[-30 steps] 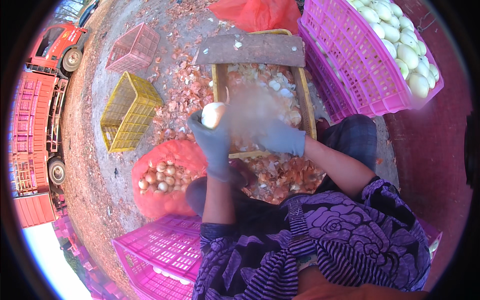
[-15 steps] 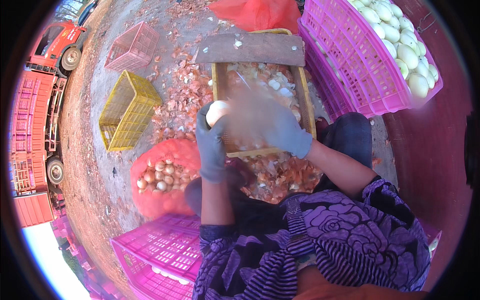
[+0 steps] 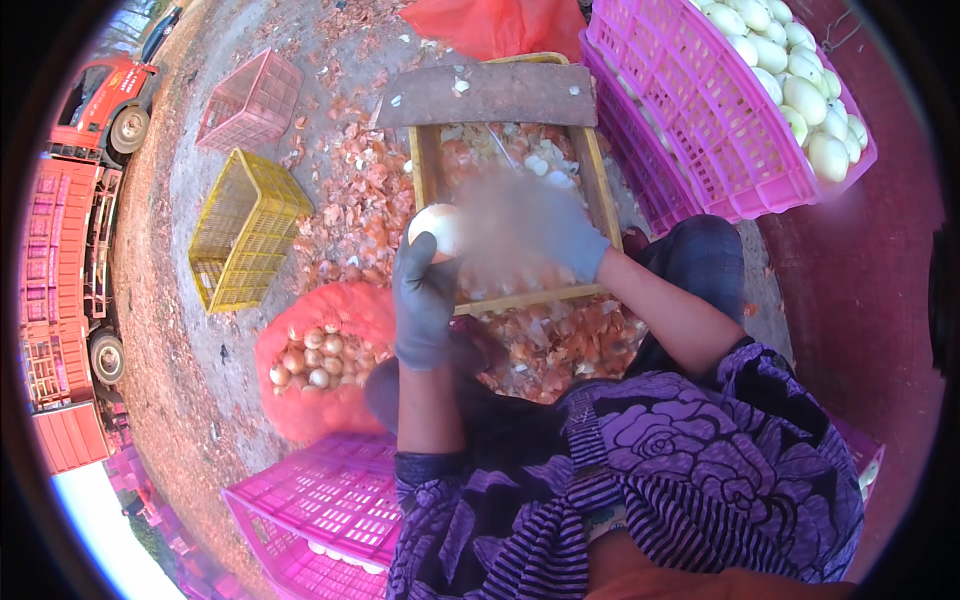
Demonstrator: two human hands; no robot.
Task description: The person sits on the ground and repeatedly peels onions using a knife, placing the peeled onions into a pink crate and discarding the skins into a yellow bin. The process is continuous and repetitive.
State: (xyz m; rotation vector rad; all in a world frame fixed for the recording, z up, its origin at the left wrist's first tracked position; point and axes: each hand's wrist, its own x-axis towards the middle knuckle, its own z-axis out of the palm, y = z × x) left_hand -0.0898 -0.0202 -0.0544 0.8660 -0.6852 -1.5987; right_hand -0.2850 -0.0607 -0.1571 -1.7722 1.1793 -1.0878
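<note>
My left hand (image 3: 425, 300), in a grey glove, grips a pale peeled onion (image 3: 436, 226) above the left edge of a wooden frame (image 3: 428, 175) filled with onion skins. My right hand (image 3: 545, 235), also gloved, is blurred right beside the onion, over the frame; what it holds cannot be made out. An orange net sack of unpeeled onions (image 3: 315, 360) lies open on the ground to the left of my left forearm.
A pink crate of peeled white onions (image 3: 740, 110) stands at the upper right. An empty yellow crate (image 3: 240, 240) and a pink crate (image 3: 250, 100) sit on the left. Another pink crate (image 3: 320, 510) is at the lower left. Onion skins (image 3: 360, 215) litter the ground. A red truck (image 3: 70, 250) is parked far left.
Both hands have stayed at the frame's left side with the onion; the right hand keeps moving fast beside it and stays blurred.
</note>
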